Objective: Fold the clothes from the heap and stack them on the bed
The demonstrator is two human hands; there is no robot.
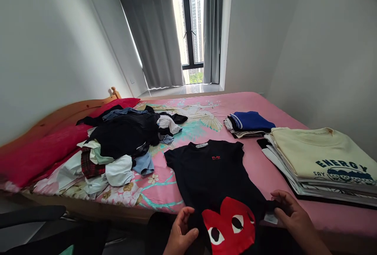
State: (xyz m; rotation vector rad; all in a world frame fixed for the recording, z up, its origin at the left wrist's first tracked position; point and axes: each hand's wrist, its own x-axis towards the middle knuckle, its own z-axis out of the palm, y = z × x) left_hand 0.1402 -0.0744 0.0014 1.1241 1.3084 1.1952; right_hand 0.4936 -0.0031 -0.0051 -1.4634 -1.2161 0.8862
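Observation:
A black T-shirt (218, 172) lies on the bed with its neck away from me. It has small red "PLAY" lettering on the chest and a big red heart with two eyes low down, where the cloth hangs over the bed's front edge. My left hand (181, 233) is at its lower left side, fingers curled and closed on the dark cloth. On the lower right side, my right hand (294, 217) pinches the shirt's edge between thumb and fingers, next to a white label (271, 218).
A loose heap of clothes (123, 133) lies on the left of the bed by red pillows (55, 153). To the right are a folded stack topped by a cream T-shirt (326, 153) and a smaller stack with a blue garment (253, 120). A dark armrest (32, 212) is at lower left.

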